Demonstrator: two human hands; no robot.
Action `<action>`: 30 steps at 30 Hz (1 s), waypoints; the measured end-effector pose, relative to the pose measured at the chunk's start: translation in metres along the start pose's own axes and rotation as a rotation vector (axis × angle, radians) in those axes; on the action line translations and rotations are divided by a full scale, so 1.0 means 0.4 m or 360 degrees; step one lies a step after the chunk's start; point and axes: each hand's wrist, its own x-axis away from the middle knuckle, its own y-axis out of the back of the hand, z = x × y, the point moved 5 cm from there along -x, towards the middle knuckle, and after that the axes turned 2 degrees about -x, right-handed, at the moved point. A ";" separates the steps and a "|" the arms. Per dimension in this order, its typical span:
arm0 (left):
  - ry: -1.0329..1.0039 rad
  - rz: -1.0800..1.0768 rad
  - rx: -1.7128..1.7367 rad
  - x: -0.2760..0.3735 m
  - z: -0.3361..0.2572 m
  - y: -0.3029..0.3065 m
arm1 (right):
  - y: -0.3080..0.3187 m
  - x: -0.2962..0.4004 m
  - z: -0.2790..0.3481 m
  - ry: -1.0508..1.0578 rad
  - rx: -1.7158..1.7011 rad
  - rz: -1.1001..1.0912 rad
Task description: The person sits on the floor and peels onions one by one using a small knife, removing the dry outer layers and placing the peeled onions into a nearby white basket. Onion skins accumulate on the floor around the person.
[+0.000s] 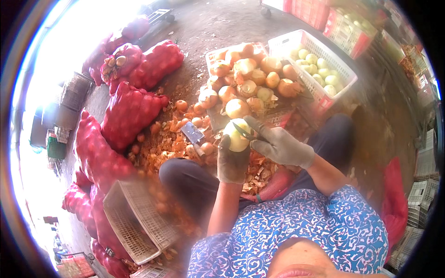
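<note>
My gloved left hand (233, 161) holds a peeled pale onion (237, 139) from below, in front of my lap. My gloved right hand (283, 144) grips a small knife (242, 130), whose dark blade lies against the onion. Just beyond them, a heap of unpeeled brown onions (247, 87) stands in and around a low crate. To its right, a white plastic crate (342, 71) holds peeled onions (321, 74). Left of my hands, a broad-bladed tool with a short handle (192, 132) rests on onion skins (167, 139).
Red mesh sacks of onions (128, 114) line the left side. An empty plastic crate (146, 222) lies tilted near my left knee. Loose onions and skins cover the ground between my legs. More crates (351, 33) stand at the upper right; a red mesh bag (394, 205) lies at the right.
</note>
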 end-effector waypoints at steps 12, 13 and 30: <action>0.0161 0.0119 -0.0152 -0.003 0.027 0.035 | 0.017 0.003 -0.020 -0.0022 -0.0160 -0.0074; 0.0147 0.0132 -0.0121 -0.010 0.026 0.041 | 0.025 0.000 -0.025 -0.0044 -0.0211 -0.0111; -0.0001 -0.0086 0.0169 -0.021 0.002 0.020 | 0.069 -0.003 -0.049 -0.0106 -0.0079 -0.0265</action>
